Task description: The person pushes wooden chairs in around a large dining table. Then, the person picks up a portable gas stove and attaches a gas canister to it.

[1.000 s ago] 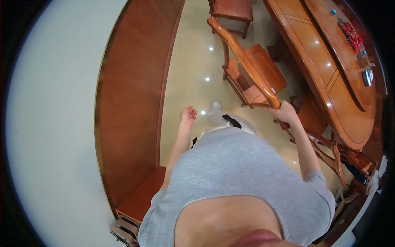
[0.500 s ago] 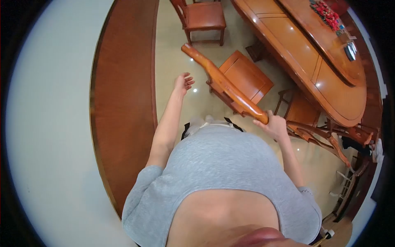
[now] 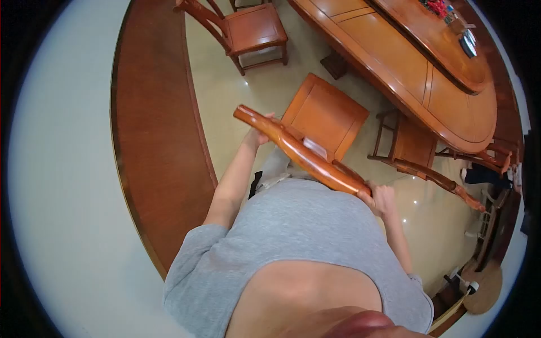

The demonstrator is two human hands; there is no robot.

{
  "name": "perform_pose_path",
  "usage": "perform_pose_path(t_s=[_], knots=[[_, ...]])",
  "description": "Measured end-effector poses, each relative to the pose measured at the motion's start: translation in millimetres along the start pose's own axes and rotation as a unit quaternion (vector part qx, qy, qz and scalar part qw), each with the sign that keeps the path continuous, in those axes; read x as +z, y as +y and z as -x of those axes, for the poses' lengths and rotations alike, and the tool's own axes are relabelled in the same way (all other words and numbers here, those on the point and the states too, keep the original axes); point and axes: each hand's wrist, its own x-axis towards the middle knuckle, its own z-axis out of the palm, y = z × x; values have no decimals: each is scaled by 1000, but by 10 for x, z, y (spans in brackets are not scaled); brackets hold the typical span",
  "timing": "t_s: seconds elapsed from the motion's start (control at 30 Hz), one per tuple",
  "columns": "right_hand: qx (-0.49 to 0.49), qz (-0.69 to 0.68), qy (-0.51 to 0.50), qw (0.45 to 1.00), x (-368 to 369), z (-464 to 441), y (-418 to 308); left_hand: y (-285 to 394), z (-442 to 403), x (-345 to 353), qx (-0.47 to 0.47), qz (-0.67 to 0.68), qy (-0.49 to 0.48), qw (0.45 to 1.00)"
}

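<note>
A glossy wooden chair (image 3: pixel 327 115) stands right in front of me, its seat facing up and the curved top rail of its back nearest my body. My right hand (image 3: pixel 382 200) is closed around the right end of that rail. At the rail's other end, my left hand (image 3: pixel 260 135) grips the chair back from underneath, its fingertips showing beyond the wood and its palm partly hidden. Something pale and shiny shows behind the rail; I cannot make out what it is.
A long oval wooden table (image 3: pixel 406 73) runs along the upper right. Another chair (image 3: pixel 256 28) stands beyond mine, and one more chair (image 3: pixel 414 141) sits at the table's near end. A brown wooden panel (image 3: pixel 155 112) and a white surface (image 3: pixel 62 158) lie to my left.
My left hand, earlier apart from the chair with fingers spread, has come to its back rail and taken hold. The rail is nearer my body; the view has shifted.
</note>
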Motion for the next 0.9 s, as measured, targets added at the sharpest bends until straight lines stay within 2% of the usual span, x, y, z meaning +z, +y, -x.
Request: perform_pose_path(t_s=[0.03, 0.1, 0.17, 0.23, 0.27, 0.3, 0.37, 0.43, 0.5, 0.57, 0.6, 0.67, 0.7, 0.77, 0.83, 0.87, 0.9], knots=[[-10, -6, 0, 1000, 52, -1, -8, 95, -73, -31, -8, -4, -5, 1000], [-10, -14, 2, 1000, 30, -47, -55, 320, -241, -133, -161, -54, -63, 983], [12, -11, -8, 1000, -60, -130, -113, 436, -665, -387, -191, -83, -82, 975], [19, -12, -8, 1000, -178, -258, -160, 632, -812, -252, -315, -144, -80, 935], [17, -13, -10, 1000, -221, -321, -178, 644, -756, -172, -265, -142, -78, 951], [31, -13, -6, 999, -247, -359, -192, 652, -678, -70, -275, -148, -87, 946], [-7, 1, 27, 1000, -280, -416, -207, 670, -519, 123, -113, -140, -57, 982], [-7, 11, 55, 998, -296, -481, -189, 848, -421, 365, -112, -205, -108, 966], [-7, 7, 77, 997, -195, -509, -188, 946, -411, 308, -153, -259, -14, 954], [164, -112, 133, 971, -162, -669, -69, 1016, -502, 347, -183, -281, 1, 942], [178, -116, 139, 967, -239, -718, -91, 1029, -545, 374, -203, -293, 24, 934], [221, -78, 65, 970, -438, -813, -163, 1018, -562, 488, -217, -296, -1, 930], [229, -82, 67, 968, -409, -881, -89, 1013, -558, 518, -219, -284, -15, 933], [315, -114, 0, 942, -200, -1062, 97, 1023, -599, 533, -233, -309, -17, 922], [290, -102, -162, 938, 4, -1411, 297, 1061, -622, 591, -182, -301, -51, 935], [291, -105, -159, 938, 88, -1581, 341, 1087, -672, 589, -182, -305, -52, 933], [292, -95, -248, 919, 169, -1759, 352, 1103, -741, 565, -196, -307, -59, 930]])
